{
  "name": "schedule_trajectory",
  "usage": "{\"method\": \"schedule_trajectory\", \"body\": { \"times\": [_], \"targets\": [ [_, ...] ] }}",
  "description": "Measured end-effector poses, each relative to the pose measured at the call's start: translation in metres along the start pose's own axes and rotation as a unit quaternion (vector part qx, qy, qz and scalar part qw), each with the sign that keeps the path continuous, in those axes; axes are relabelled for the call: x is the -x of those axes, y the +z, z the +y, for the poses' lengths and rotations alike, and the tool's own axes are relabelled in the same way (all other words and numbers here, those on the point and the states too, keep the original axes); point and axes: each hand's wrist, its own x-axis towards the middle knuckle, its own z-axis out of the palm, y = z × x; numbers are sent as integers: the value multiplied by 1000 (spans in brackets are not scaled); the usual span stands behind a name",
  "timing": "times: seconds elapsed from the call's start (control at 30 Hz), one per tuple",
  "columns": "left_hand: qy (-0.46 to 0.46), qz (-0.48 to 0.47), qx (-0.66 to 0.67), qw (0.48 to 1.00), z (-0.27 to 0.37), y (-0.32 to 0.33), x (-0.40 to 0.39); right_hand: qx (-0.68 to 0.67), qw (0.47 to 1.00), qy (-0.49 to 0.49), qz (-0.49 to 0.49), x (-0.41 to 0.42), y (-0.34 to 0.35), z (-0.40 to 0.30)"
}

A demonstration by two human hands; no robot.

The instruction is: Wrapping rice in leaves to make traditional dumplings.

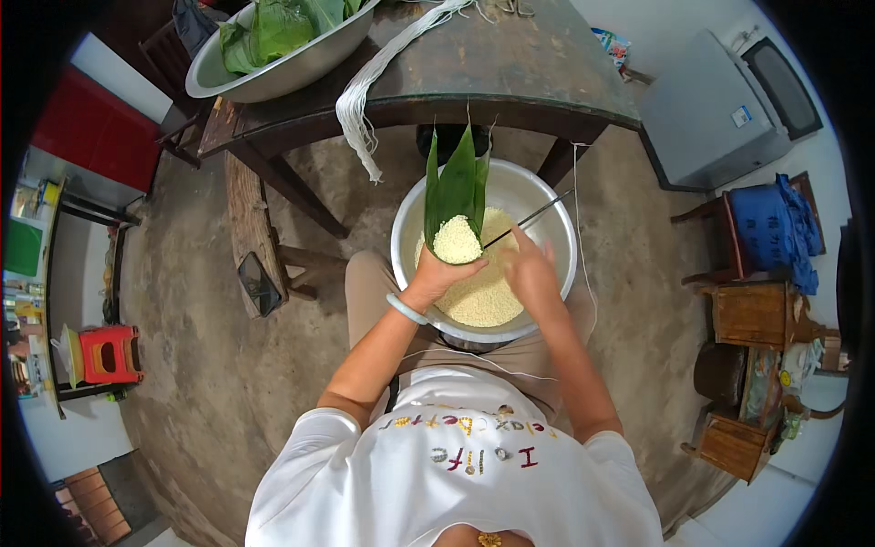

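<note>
My left hand [443, 273] is wrapped around the base of a cone of long green leaves [456, 181], whose tips point up and away from me. White rice grains [457, 239] fill the cone's mouth in a small mound. Below it, a metal basin [566, 273] between my knees holds loose rice [482, 304]. Over the basin's right side is my right hand [532, 273], blurred, with its index finger close to a thin dark stick [530, 220]. Whether that hand grips the stick is unclear. The stick slants from beside the leaf cone to past the rim.
Ahead stands a dark wooden table [478, 61] with a hank of white string [369, 89] hanging over its edge. A metal bowl of leaves [280, 75] sits at its left. A phone [260, 284] lies on a wooden bench [246, 212]. One string [580, 225] hangs by the basin.
</note>
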Motion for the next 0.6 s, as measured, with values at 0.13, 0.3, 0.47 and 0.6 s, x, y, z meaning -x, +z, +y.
{"method": "schedule_trajectory", "body": {
  "times": [0.13,0.3,0.47,0.6],
  "targets": [
    [4,1,3,1000,-3,-4,-2,-99,993,18,63,-17,13,4],
    [6,-15,14,1000,-2,4,1,-438,886,146,-47,-50,-9,-35],
    [14,-60,20,998,18,15,2,-400,896,173,-90,-55,-7,-43],
    [-65,-124,104,985,21,1,2,-385,909,144,-69,-59,-17,-49]
  ]
}}
